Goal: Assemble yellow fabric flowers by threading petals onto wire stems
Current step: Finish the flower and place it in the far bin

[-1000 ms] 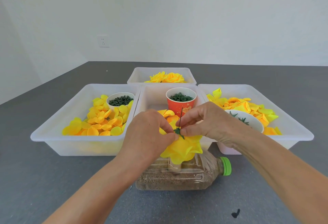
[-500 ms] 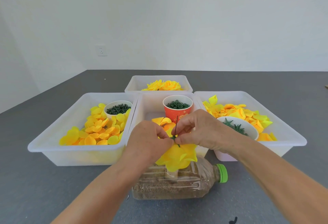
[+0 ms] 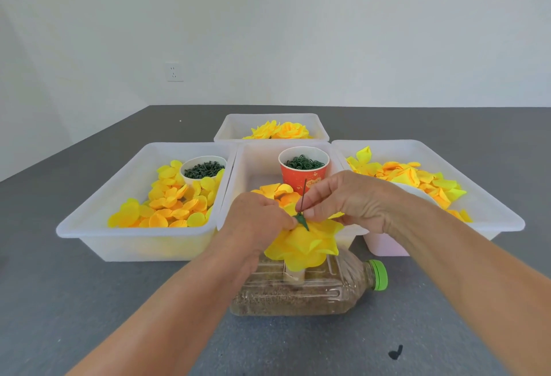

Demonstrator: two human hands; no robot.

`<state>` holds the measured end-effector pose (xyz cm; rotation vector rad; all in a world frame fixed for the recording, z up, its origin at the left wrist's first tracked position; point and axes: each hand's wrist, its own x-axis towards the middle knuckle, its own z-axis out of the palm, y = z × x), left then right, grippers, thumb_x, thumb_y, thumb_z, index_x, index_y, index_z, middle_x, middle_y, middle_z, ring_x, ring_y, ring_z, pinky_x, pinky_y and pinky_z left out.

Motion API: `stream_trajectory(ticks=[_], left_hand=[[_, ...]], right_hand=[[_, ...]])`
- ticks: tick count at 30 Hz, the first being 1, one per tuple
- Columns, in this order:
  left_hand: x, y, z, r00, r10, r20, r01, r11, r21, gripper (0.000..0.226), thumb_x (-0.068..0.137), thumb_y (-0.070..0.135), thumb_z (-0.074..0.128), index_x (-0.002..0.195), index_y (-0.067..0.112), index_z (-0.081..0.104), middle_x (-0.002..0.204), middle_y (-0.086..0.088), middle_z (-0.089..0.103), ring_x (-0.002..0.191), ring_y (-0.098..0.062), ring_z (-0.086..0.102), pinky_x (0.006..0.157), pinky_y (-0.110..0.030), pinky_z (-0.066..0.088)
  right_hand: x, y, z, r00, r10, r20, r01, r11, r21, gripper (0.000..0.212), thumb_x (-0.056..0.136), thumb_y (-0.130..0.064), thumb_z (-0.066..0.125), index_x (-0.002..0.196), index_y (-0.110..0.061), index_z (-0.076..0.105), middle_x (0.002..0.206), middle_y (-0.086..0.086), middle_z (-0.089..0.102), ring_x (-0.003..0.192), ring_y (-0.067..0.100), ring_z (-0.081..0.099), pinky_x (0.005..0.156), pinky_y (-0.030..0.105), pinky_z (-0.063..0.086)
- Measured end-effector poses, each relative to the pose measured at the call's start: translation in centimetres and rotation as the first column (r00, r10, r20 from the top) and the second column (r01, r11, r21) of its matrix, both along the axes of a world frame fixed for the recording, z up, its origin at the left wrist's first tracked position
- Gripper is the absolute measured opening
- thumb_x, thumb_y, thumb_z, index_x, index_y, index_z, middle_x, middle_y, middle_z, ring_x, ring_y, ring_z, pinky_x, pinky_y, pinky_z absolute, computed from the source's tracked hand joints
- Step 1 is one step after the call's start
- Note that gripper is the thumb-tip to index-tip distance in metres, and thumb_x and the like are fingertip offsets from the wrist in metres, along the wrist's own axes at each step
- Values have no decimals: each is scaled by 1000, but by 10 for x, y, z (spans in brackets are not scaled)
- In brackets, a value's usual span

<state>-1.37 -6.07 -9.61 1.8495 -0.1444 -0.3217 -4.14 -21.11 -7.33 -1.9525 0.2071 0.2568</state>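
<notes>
Four bins (image 3: 140, 235) behind sand-filled bottle (image 3: 298, 295)

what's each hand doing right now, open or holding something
Left hand: closed, pinching the green calyx against the yellow flower.
Right hand: closed, pinching the wire stem.

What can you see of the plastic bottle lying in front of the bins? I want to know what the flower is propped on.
The plastic bottle is clear and ribbed, lying on its side on the grey table, its green cap pointing right. It looks filled with brownish granular material. A short beige tube stands up from its upper side, and the yellow flower sits over that tube. The left forearm hides part of its left end.
</notes>
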Motion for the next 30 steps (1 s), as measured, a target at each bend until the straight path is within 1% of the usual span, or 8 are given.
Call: stream_trajectory(ticks=[2, 7, 10, 12, 16, 22, 26, 30], left_hand=[[0, -1, 1, 1000, 0, 29, 0, 1000, 8, 9, 71, -1, 71, 72, 3, 63, 101, -2, 58, 93, -21, 51, 80, -29, 36], [0, -3, -1, 997, -8, 81, 6, 1000, 26, 8, 71, -3, 69, 78, 0, 66, 114, -1, 60, 101, -18, 54, 77, -26, 37], [2, -3, -2, 996, -31, 80, 28, 999, 41, 7, 72, -4, 69, 70, 1, 65, 114, -1, 60, 99, -17, 53, 77, -26, 37], [2, -3, -2, 997, -31, 76, 28, 999, 43, 6, 73, -3, 69, 80, -2, 67, 114, -1, 60, 101, -18, 53, 80, -27, 39], [0, -2, -3, 997, -14, 76, 11, 999, 47, 15, 74, 0, 71, 64, 6, 61, 104, -2, 60, 99, -20, 54, 83, -30, 40], [-3, 2, 0, 999, 52, 12, -52, 999, 16, 16, 71, 5, 77, 81, 5, 64, 95, -10, 61, 87, -21, 52, 68, -28, 39], [-3, -1, 2, 998, 63, -15, -63, 998, 10, 36, 73, 4, 74, 106, -4, 63, 101, -10, 58, 87, -22, 48, 72, -30, 34], [-5, -5, 3, 999, 43, 14, -44, 995, 89, 28, 75, 3, 69, 101, -4, 63, 117, -11, 62, 86, -22, 48, 64, -29, 34]], right_hand=[[1, 0, 2, 999, 1, -35, -1, 1000, 6, 18, 77, 2, 69, 76, -16, 69, 63, -6, 63, 59, 4, 55, 54, 18, 41], [4, 3, 11, 1000, 5, -30, -10, 987, -163, 19, 76, 0, 71, 70, -17, 67, 65, -3, 60, 49, 0, 50, 40, 11, 36], [6, 5, 12, 1000, 9, -12, -12, 970, -244, 18, 75, -1, 72, 70, -18, 68, 68, -3, 59, 59, 5, 48, 50, 19, 35], [6, 5, 11, 1000, 1, -19, -6, 974, -227, 17, 75, -1, 72, 71, -18, 69, 76, 0, 61, 69, 9, 50, 58, 24, 36], [4, 0, 9, 999, -1, -34, -5, 985, -175, 17, 74, -3, 73, 72, -19, 71, 83, -1, 65, 82, 11, 54, 66, 27, 40], [3, 2, 12, 999, -12, -33, 5, 980, -200, 17, 74, -2, 73, 74, -19, 71, 93, 2, 66, 91, 16, 55, 71, 28, 43], [2, 10, 16, 999, -22, -36, 12, 962, -274, 18, 77, 0, 71, 75, -18, 68, 97, 5, 65, 94, 17, 55, 75, 29, 44], [2, 18, 23, 998, 0, -70, -28, 916, -400, 18, 82, -2, 67, 76, -18, 64, 97, 3, 62, 91, 15, 54, 83, 31, 46]])
